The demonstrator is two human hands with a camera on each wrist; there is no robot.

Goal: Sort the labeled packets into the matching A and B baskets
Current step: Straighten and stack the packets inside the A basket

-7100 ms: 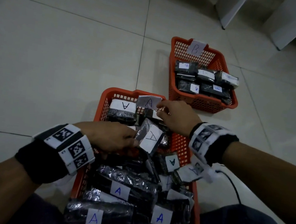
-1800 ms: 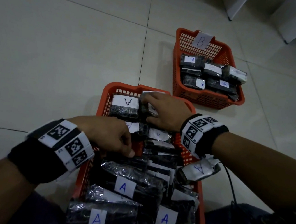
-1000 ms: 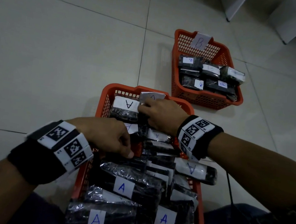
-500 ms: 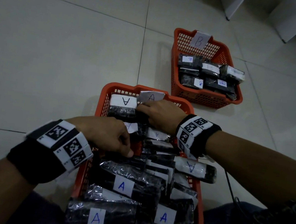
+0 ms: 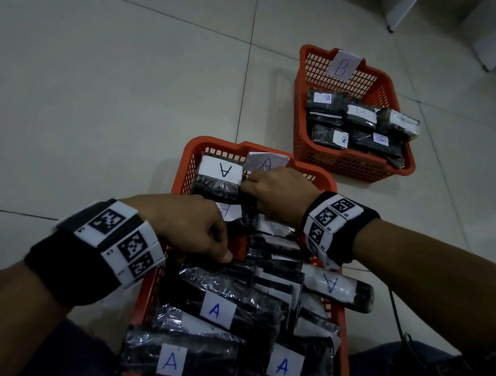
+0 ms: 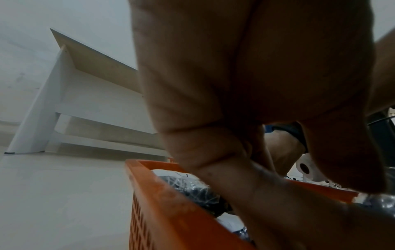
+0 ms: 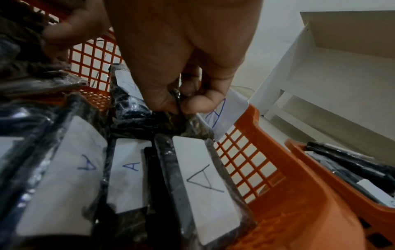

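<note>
hands work inside the near orange a basket [image 5: 187,161], which is crammed with black film-wrapped packets labeled a. right hand [image 5: 277,193] pinches the wrap of a packet [image 7: 153,116] at the far end, likely tucking it into a gap. left hand [image 5: 186,225] curls fingertips down among middle packets, grip unclear. b basket [image 5: 354,164] sits beyond; its small labels are hard to read.

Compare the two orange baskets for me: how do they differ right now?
The near orange mesh basket tagged A is heaped past its rim with black plastic-wrapped packets; the far orange mesh basket tagged B holds far fewer, below its back rim. Both the left hand and right hand are in the A basket; none is at B. Both carry a handwritten paper tag on the far wall.
</note>
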